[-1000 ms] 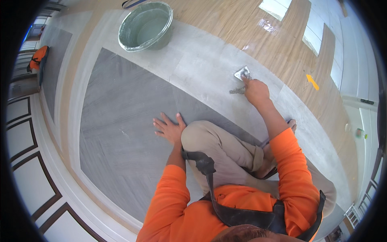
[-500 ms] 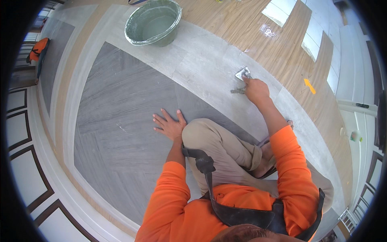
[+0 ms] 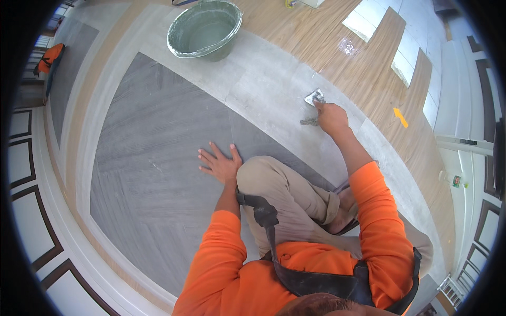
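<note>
Scraper [image 3: 314, 97] held in R hand [image 3: 333, 118]; L hand [image 3: 220, 166] spread wide on dk gray floor [image 3: 158, 137]; 1 tub [image 3: 223, 51] farther fwd.

Open pale floor [image 3: 263, 79] between right hand [image 3: 333, 118] and obstructing green tub [image 3: 225, 51]

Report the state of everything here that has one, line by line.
Left hand: open, fingers spread on dark floor
Right hand: closed around scraper
Scraper: gripped, blade mottled
Green basin: upright, uncovered, rim smeared
Wood-look planks: laid, far edge stepped
</note>
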